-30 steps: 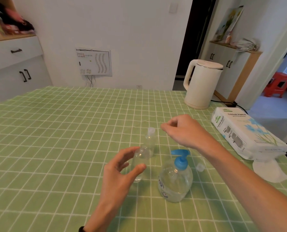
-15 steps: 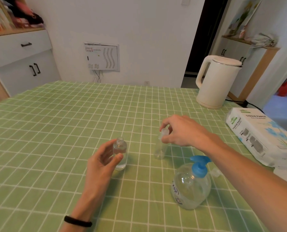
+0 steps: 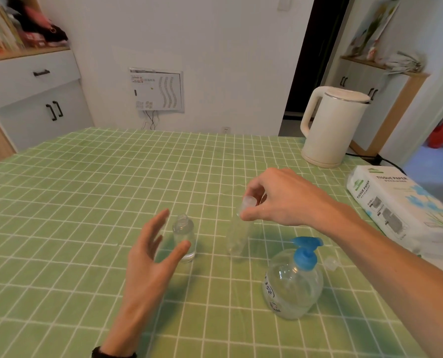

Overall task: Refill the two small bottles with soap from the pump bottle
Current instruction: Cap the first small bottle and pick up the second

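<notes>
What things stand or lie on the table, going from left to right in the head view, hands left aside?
short open bottle → tall slim bottle → pump bottle → small clear cap → tissue pack

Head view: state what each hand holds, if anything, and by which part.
Right hand pinches the slim bottle at its cap. Left hand holds nothing.

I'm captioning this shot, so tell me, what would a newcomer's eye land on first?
The two hands at centre: the right hand pinches the top of the slim small bottle, while the left hand hovers open beside the short uncapped bottle. Next, the pump bottle with its blue head stands near right on the green checked tablecloth, with a cream kettle at the far right.
</notes>
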`<state>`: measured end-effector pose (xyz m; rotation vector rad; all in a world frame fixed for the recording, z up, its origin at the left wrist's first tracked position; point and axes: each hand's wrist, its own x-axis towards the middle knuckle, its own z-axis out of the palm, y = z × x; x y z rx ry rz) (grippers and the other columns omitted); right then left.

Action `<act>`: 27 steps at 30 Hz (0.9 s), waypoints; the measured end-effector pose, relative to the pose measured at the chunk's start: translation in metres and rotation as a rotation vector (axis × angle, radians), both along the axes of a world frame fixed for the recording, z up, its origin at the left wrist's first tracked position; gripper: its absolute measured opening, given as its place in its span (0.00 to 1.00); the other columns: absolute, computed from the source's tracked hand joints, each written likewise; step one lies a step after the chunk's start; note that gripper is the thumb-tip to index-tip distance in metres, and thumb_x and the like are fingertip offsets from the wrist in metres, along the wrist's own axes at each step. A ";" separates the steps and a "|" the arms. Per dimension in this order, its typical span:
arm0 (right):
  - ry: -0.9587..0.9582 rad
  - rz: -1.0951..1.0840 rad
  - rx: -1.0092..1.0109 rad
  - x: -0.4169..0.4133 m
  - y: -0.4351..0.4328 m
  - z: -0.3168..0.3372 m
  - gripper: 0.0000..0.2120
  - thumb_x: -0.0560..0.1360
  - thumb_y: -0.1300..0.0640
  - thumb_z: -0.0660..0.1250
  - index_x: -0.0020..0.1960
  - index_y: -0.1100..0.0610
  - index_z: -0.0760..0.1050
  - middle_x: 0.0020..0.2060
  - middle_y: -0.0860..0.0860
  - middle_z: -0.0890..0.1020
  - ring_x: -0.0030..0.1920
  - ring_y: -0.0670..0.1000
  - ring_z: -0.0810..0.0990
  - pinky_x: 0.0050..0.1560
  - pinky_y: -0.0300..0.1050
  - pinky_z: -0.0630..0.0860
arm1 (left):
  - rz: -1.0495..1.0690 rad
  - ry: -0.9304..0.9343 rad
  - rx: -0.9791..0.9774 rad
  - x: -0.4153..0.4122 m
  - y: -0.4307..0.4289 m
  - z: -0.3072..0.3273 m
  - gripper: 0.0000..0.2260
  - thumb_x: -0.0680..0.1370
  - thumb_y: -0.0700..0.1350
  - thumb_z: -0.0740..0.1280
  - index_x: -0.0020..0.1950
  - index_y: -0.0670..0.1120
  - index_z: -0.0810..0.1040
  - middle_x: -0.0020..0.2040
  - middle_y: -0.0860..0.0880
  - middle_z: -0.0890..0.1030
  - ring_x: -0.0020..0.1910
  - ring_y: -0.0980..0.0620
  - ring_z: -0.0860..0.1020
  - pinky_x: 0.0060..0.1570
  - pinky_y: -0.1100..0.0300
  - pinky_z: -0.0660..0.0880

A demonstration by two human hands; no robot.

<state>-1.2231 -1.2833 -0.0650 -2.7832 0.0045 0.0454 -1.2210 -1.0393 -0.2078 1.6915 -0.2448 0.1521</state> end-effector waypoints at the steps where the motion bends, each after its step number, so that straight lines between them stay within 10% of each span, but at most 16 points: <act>1: -0.010 0.018 0.020 -0.005 0.002 0.005 0.06 0.71 0.49 0.80 0.41 0.50 0.85 0.40 0.44 0.88 0.43 0.46 0.86 0.45 0.45 0.82 | 0.060 -0.099 0.053 -0.004 0.000 0.006 0.32 0.73 0.53 0.78 0.75 0.59 0.72 0.73 0.64 0.75 0.73 0.62 0.73 0.75 0.51 0.71; 6: -0.079 0.102 0.070 -0.030 0.021 0.028 0.11 0.71 0.45 0.80 0.40 0.51 0.85 0.36 0.44 0.86 0.38 0.45 0.84 0.42 0.45 0.82 | -0.004 -0.391 0.216 -0.036 -0.025 0.045 0.35 0.70 0.63 0.76 0.74 0.54 0.71 0.70 0.61 0.76 0.69 0.57 0.76 0.65 0.66 0.74; 17: -0.087 0.228 0.156 -0.104 0.025 0.013 0.15 0.76 0.41 0.76 0.38 0.50 0.80 0.30 0.47 0.79 0.31 0.45 0.75 0.39 0.35 0.73 | -0.367 -0.014 0.034 -0.080 -0.040 0.029 0.22 0.66 0.50 0.81 0.59 0.59 0.85 0.49 0.54 0.90 0.50 0.54 0.89 0.55 0.62 0.83; 20: -0.035 0.242 0.136 -0.119 0.020 0.006 0.05 0.79 0.43 0.73 0.49 0.43 0.81 0.41 0.39 0.81 0.44 0.40 0.79 0.44 0.36 0.73 | -0.441 0.025 0.016 -0.085 -0.040 0.021 0.22 0.66 0.46 0.81 0.59 0.57 0.86 0.51 0.51 0.90 0.53 0.52 0.89 0.56 0.63 0.82; 27: -0.166 0.142 0.099 -0.127 0.010 0.006 0.25 0.79 0.42 0.73 0.72 0.31 0.70 0.54 0.32 0.75 0.48 0.30 0.75 0.50 0.34 0.67 | -0.463 0.060 -0.023 -0.084 -0.041 0.024 0.22 0.67 0.45 0.81 0.60 0.57 0.85 0.52 0.50 0.90 0.55 0.51 0.88 0.55 0.64 0.82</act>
